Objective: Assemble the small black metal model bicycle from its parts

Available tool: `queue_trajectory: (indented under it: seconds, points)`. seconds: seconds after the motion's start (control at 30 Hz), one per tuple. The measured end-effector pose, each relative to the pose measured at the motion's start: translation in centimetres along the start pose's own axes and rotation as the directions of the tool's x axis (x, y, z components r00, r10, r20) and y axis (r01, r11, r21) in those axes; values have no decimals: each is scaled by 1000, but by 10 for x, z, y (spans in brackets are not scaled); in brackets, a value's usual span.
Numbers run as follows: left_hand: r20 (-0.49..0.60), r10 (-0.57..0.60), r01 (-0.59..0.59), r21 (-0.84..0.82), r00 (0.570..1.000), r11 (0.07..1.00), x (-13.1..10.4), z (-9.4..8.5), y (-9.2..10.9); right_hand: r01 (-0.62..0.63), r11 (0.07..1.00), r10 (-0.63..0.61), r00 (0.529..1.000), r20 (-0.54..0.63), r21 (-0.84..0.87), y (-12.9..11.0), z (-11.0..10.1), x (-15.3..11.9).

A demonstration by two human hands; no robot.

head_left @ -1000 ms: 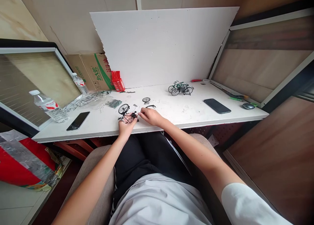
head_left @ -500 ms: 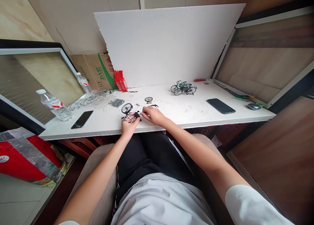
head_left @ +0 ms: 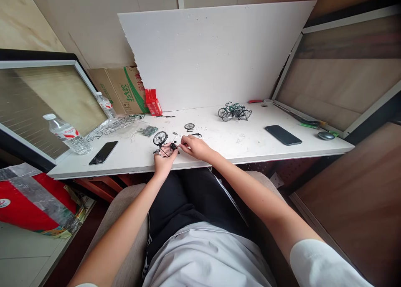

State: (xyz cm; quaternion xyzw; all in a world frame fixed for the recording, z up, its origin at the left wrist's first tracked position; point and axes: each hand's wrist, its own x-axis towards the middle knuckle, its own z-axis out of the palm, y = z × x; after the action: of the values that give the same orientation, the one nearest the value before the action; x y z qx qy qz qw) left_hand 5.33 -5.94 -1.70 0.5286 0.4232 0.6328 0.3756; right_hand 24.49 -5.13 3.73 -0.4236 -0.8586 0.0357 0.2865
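With our left hand point(head_left: 163, 163) we close our fingers round a part-built model bicycle point(head_left: 173, 146) over the surface point(head_left: 225, 148), one wheel point(head_left: 160, 138) seemingly fitted, another wheel point(head_left: 189, 126) loose, while our right hand point(head_left: 196, 148) pinches beside it, its hold unclear.

Light gray shirt point(head_left: 206, 257) with lots of soft wrinkles, 2 short, loose, plain sleeves point(head_left: 313, 253), black pants point(head_left: 194, 195) with thin white stripes point(head_left: 149, 237) down the side.
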Motion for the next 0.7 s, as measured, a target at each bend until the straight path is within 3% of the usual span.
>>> queue_trajectory:
  seconds: [0.7]
  points:
    - [4,44,-44,8,999,999,-1,1,0,10,998,-11,1000,15,60,-4,0,-1]
